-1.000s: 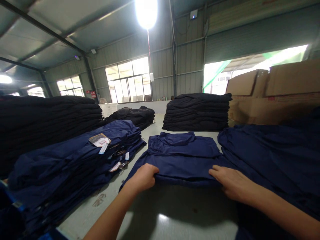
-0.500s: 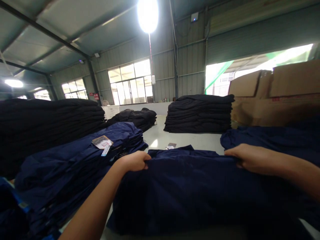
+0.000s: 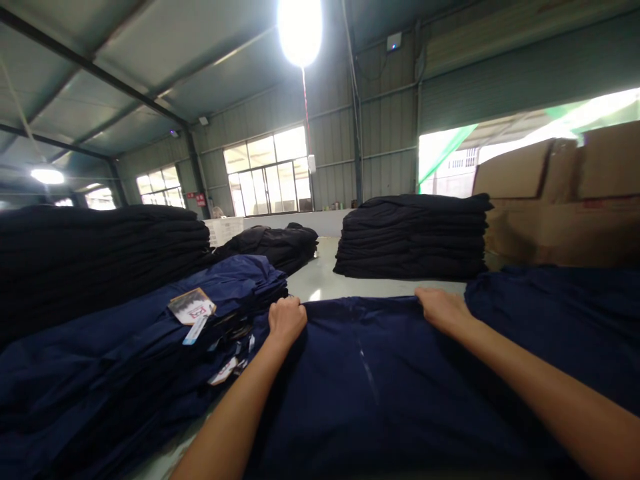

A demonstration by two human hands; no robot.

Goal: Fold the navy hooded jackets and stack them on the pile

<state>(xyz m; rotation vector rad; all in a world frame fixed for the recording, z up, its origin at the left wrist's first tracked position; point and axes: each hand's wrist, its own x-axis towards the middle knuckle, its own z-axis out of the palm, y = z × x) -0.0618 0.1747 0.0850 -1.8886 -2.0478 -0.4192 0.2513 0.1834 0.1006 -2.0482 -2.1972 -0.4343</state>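
Toward the near edge of the tabletop (image 3: 325, 261), the blue garment (image 3: 395, 387), folded flat one second ago, is now drawn open, so its broad side shows; the left hand (image 3: 287, 321) and the right hand (image 3: 444, 311) each pinch its upper edge. Its smooth, thin-looking cloth bears one shiny line (image 3: 369, 371).

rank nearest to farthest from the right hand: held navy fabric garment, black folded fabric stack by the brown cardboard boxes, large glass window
1. Navy fabric garment: in the right hand
2. Black folded fabric stack: on table beyond
3. Large glass window: back wall
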